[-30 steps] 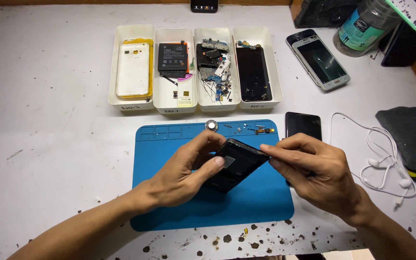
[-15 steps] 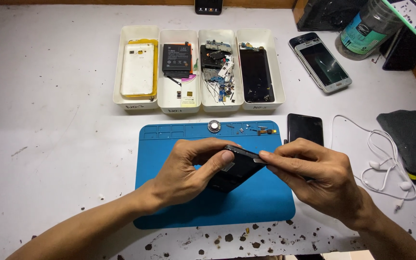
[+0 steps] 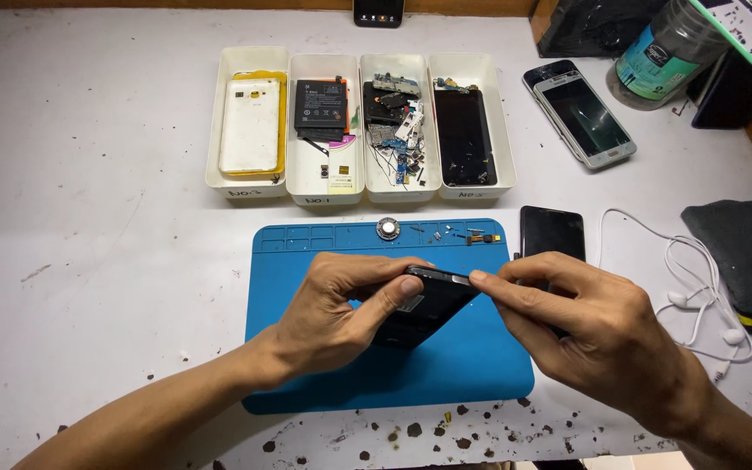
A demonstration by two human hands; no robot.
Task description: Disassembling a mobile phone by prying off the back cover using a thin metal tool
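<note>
1. The left hand (image 3: 332, 318) cradles a black rectangular smartphone body (image 3: 419, 309) from below, its grip clamped on the near edge with the thumb pressed on the side.
2. The right hand (image 3: 602, 335) has its grip pinched together on the phone's upper right corner, fingertips (image 3: 480, 278) touching the edge.
3. The phone is held just above the blue silicone repair mat (image 3: 480, 365), which lies on the white, chipped tabletop (image 3: 89, 218).
4. Since a second ago the phone has tilted flatter and turned more edge-on to the camera, and the right hand has slid in closer, so its fingertips now meet the corner seam. That reads as work on the edge of the casing, though whether a tool is between the fingers cannot be told.
5. At the mat's far rim sit a small round silver part (image 3: 387, 228) and a few tiny loose components (image 3: 472, 235).
6. Beyond the mat stand four white plastic sorting trays (image 3: 359, 196) with phone parts; a dark phone (image 3: 552, 233) lies just beside the mat, and white wired earphones (image 3: 698, 296) lie to the right.
</note>
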